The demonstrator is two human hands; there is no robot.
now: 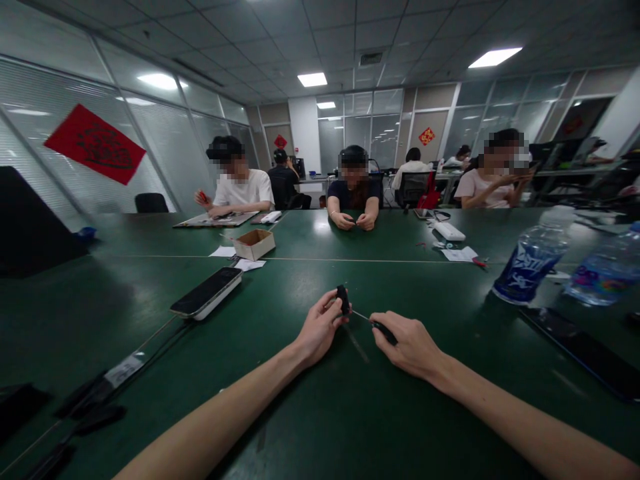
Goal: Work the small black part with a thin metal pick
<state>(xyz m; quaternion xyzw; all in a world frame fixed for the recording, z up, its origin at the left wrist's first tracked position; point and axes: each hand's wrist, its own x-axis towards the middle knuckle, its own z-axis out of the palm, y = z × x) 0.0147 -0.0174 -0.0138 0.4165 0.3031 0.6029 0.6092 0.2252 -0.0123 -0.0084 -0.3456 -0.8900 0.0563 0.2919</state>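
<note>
Both hands are closed and busy at twelve o'clock, right over the table: the left hand (317,328) pinches a small black plastic piece (343,299) upright in its fingertips, while the right hand (406,345) grips a small dark part (383,332) between thumb and fingers. A thin metal pin (361,316) spans the short gap between the two, though at this size there's no telling whether it's fixed to either piece, and no finished join shows. Around them on the green table (300,427), a phone in a white case (206,293) lies at ten o'clock, a cardboard box (254,244) sits at eleven, and a plastic water bottle (533,257) stands at two.
</note>
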